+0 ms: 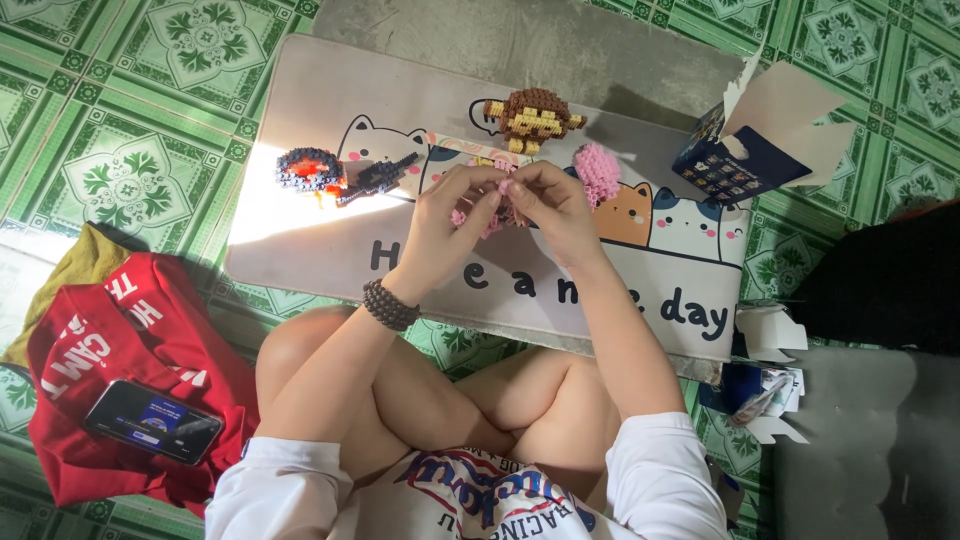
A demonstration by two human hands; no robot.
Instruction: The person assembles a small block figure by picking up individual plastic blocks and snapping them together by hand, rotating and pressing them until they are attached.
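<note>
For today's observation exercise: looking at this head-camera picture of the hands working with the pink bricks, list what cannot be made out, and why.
1. Pink brick piece, head view: mostly covered by the left hand and right hand; its shape cannot be told.
2. Phone on the red cloth: screen too small to read.
3. Dark blue box: its contents are hidden behind its torn flaps.
4. Black item at right: cut by the frame edge.
</note>
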